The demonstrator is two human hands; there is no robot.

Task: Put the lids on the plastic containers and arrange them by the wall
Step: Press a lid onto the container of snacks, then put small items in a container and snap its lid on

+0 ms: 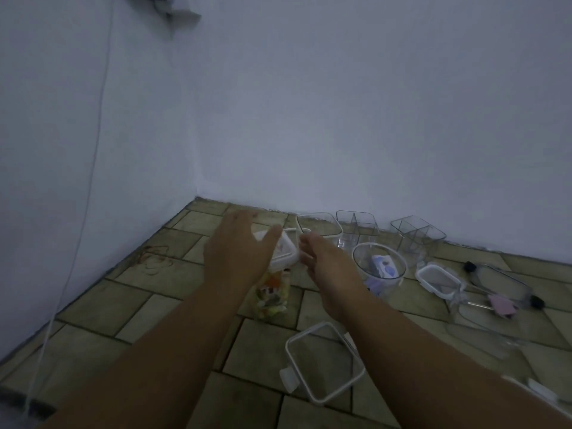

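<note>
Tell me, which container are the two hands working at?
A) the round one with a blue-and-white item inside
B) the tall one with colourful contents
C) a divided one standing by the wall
B: the left hand and the right hand are both at the lid on top of the tall container, whose colourful contents show below them.

Left hand point(238, 252) over lidded container point(272, 294), right hand point(322, 258) at its lid point(284, 249), loose lid point(325, 363) on tiled floor point(154, 292)
</note>
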